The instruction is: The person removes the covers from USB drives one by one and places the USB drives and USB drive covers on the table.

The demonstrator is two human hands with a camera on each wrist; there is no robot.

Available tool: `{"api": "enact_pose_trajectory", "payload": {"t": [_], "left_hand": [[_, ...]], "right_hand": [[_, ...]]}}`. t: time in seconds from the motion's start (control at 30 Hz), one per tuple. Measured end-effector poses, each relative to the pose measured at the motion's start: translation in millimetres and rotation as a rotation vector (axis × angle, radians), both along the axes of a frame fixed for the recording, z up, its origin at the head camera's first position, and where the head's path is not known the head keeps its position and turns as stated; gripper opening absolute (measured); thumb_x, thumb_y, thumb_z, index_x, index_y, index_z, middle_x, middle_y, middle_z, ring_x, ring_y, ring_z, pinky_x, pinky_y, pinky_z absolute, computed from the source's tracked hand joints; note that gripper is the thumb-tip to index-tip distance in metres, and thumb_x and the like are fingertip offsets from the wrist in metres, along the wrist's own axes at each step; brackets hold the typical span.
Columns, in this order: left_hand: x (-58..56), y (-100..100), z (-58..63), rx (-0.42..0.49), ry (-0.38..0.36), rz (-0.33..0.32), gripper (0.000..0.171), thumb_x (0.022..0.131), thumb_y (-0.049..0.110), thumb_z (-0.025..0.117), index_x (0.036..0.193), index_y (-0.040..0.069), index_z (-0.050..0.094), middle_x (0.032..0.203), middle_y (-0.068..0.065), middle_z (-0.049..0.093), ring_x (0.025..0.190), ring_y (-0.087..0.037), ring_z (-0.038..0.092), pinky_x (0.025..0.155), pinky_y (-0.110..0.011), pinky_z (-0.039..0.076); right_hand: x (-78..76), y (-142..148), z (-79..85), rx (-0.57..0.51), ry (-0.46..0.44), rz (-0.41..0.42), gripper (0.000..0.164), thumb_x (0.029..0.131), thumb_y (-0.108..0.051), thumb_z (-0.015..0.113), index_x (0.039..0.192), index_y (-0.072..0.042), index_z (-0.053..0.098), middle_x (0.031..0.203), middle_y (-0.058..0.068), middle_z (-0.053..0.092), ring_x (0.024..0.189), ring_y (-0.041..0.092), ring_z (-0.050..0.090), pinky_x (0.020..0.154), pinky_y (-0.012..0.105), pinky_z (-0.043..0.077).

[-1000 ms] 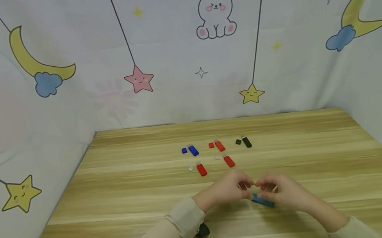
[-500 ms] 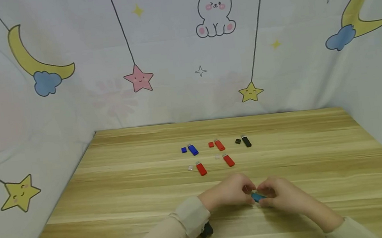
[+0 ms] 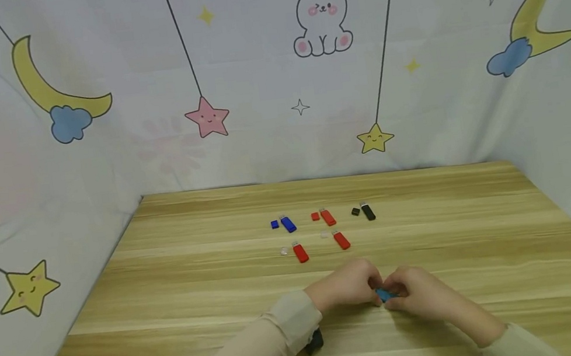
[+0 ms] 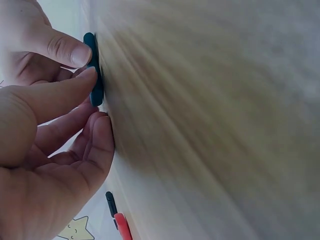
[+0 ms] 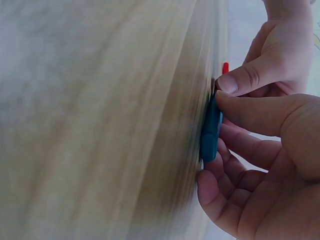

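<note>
In the head view, my left hand (image 3: 349, 284) and right hand (image 3: 419, 292) meet near the front middle of the table, around a teal-blue USB flash drive (image 3: 385, 294). The left wrist view has both thumbs against the drive (image 4: 97, 92), with the left thumb and fingers pinching it. From the right wrist, the drive (image 5: 211, 132) appears just above the wood, its near part gripped by my right thumb and fingers. The left thumb presses at its far end. Fingers hide that end, so whether a cap is on cannot be told.
Beyond the hands lie uncapped flash drives: blue (image 3: 288, 223), black (image 3: 368, 211) and several red, one being the upper red drive (image 3: 328, 216). Each has a small cap beside it, such as the blue cap (image 3: 275, 224). A dark object (image 3: 313, 342) sits under the left sleeve.
The left hand and sleeve have shifted slightly right. The right fingers have moved in along the teal drive, so less of it shows in the head view. The other drives stay put.
</note>
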State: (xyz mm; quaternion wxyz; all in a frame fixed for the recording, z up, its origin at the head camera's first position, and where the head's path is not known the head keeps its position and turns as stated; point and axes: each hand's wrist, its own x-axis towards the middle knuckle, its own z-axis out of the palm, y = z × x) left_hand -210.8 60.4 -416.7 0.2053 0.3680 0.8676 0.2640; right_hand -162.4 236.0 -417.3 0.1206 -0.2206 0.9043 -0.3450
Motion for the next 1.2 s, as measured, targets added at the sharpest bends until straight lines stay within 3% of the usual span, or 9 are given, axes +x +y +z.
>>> {"api": "enact_pose_trajectory", "payload": {"t": [0.17,0.53,0.9,1.2], "left_hand": [[1.3,1.7,1.9,-0.033,0.026,0.004,0.011,0.077,0.01,0.08,0.085,0.005,0.075,0.072,0.007,0.064,0.062,-0.001,0.049,0.057,-0.012,0.04],[2.1,0.0,1.2,-0.034,0.009,0.013,0.008,0.076,0.009,0.08,0.079,0.005,0.073,0.071,0.007,0.06,0.062,-0.002,0.049,0.057,-0.013,0.041],[4.3,-0.3,1.9,-0.05,0.058,-0.002,0.012,0.075,0.009,0.081,0.078,0.006,0.069,0.069,0.008,0.057,0.061,-0.002,0.048,0.055,-0.012,0.039],[3.5,-1.9,2.0,-0.018,0.019,0.019,0.015,0.074,0.004,0.08,0.077,0.007,0.065,0.069,0.007,0.055,0.063,-0.004,0.048,0.057,-0.014,0.04]], "right_hand": [[0.2,-1.6,-1.0,-0.009,-0.013,-0.009,0.022,0.08,-0.014,0.077,0.095,0.001,0.07,0.085,-0.002,0.063,0.078,0.004,0.057,0.068,0.023,0.048],[1.0,-5.7,-1.0,0.004,-0.03,-0.027,0.016,0.08,-0.014,0.078,0.089,-0.004,0.068,0.081,-0.003,0.063,0.075,0.005,0.055,0.066,0.023,0.046],[1.8,-7.6,-1.3,-0.028,-0.044,-0.03,0.017,0.079,-0.013,0.078,0.086,-0.006,0.064,0.074,-0.006,0.06,0.067,0.002,0.051,0.06,0.022,0.044],[-0.5,-8.7,-2.4,-0.044,-0.02,-0.01,0.014,0.08,-0.01,0.077,0.084,-0.007,0.064,0.073,-0.007,0.059,0.067,0.0,0.052,0.06,0.022,0.046]]}}
